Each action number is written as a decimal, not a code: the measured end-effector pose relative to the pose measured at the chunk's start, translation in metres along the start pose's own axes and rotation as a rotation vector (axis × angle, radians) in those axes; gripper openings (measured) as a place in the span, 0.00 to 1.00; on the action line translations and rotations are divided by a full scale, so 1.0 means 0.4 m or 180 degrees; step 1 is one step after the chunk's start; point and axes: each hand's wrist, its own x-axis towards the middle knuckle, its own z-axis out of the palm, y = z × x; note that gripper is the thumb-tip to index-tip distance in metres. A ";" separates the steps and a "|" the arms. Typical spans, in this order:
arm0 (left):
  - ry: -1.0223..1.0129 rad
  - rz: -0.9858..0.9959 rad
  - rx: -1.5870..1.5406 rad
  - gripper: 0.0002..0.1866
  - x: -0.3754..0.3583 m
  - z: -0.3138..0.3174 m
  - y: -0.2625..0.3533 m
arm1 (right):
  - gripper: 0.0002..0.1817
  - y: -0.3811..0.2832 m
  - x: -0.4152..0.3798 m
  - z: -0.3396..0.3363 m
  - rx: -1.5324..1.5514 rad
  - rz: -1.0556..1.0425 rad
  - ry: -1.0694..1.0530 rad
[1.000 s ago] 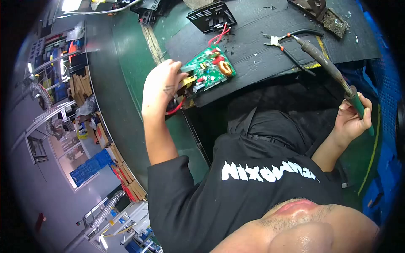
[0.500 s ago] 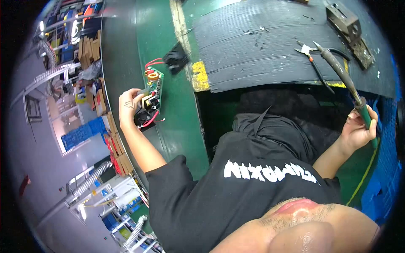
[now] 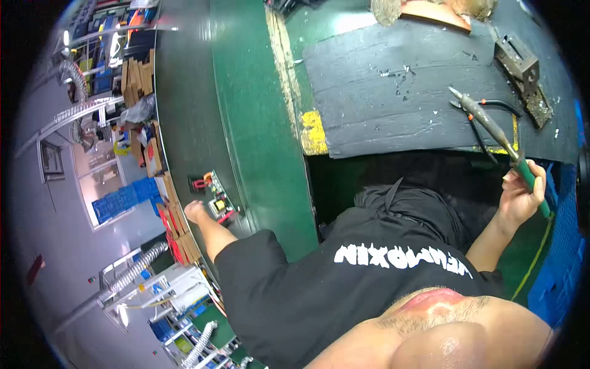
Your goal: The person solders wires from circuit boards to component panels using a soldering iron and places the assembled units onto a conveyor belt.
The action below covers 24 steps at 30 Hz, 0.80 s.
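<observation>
In my right hand (image 3: 521, 194) is a soldering iron (image 3: 491, 126), gripped by its green handle. Its metal tip points up and left, over a pair of cutters (image 3: 479, 132) with black and orange handles on the dark bench mat (image 3: 375, 92). Out to the left, my left hand (image 3: 195, 211) is right beside a circuit board (image 3: 218, 198) with red wires, a yellow-sided part and a small black piece at its far end. The board is over the dark strip along the green bench. My left fingers are small and blurred, so I cannot tell whether they grip it.
A metal block fixture (image 3: 519, 61) stands at the right of the mat. Behind it lies a wooden piece (image 3: 436, 15). A blue crate (image 3: 556, 277) is at my right side. Cardboard boxes (image 3: 175, 224) and shelving are beyond the strip on the left.
My left hand and the circuit board have moved left and nearer to me, off the green surface to the dark strip. The soldering iron stays in my right hand. The view has shifted slightly.
</observation>
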 end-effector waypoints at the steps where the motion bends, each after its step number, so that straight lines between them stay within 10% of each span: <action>1: 0.0643 0.0804 0.0960 0.07 0.044 0.041 -0.007 | 0.22 -0.006 -0.002 0.020 -0.0055 0.0076 0.0065; 4: 0.1535 0.2493 0.0335 0.10 -0.078 -0.120 0.443 | 0.20 -0.026 -0.012 0.067 -0.0186 0.0160 0.0369; 8: 0.0495 0.2689 -0.2965 0.18 -0.291 -0.332 0.995 | 0.20 -0.080 -0.015 0.102 -0.0435 0.0029 0.0442; 13: -0.0049 0.5669 -0.5787 0.42 -0.576 -0.619 1.344 | 0.22 -0.126 0.000 0.100 -0.0545 -0.0201 0.0558; 20: -0.0038 0.5414 -0.6225 0.40 -0.660 -0.607 1.482 | 0.23 -0.208 -0.033 0.124 -0.0509 -0.0163 0.0761; 24: 0.1556 0.4733 -0.6401 0.39 -0.649 -0.644 1.594 | 0.16 -0.211 -0.026 0.155 0.0018 -0.0388 0.2137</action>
